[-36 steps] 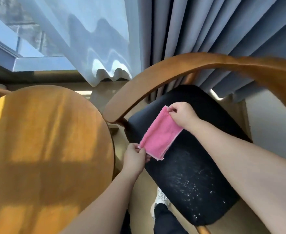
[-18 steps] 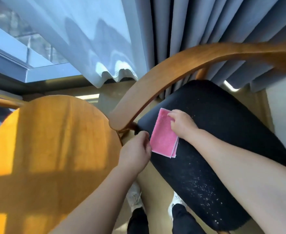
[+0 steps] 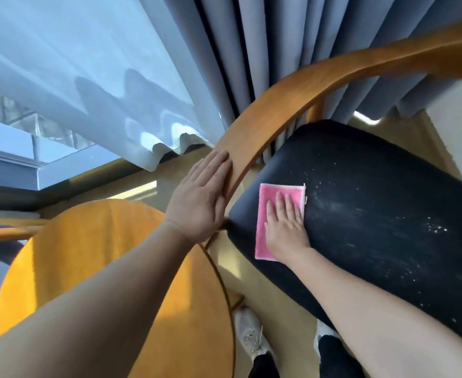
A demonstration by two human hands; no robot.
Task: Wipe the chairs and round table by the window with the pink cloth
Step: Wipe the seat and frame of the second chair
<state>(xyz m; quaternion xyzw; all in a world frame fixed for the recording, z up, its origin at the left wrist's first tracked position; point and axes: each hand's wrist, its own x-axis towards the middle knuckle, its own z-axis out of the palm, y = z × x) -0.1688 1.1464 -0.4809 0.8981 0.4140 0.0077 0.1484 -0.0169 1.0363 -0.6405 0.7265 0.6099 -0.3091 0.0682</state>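
The pink cloth [image 3: 270,203] lies folded flat on the left end of the chair's black seat [image 3: 374,208]. My right hand [image 3: 285,225] presses flat on it, fingers straight and pointing away from me. My left hand [image 3: 201,197] rests flat, fingers together, on the end of the chair's curved wooden armrest [image 3: 292,88]. White specks are scattered over the seat to the right of the cloth. The round wooden table [image 3: 93,263] is at the lower left, partly under my left forearm.
Grey curtains [image 3: 265,36] and a sheer white curtain [image 3: 88,77] hang behind the chair by the window. A second chair's wooden arm [image 3: 3,230] shows at the far left. My shoes [image 3: 249,336] stand on the floor between table and chair.
My left hand let go of the cloth and moved up onto the armrest. My right hand went from pinching the cloth's corner to pressing it flat on the seat.
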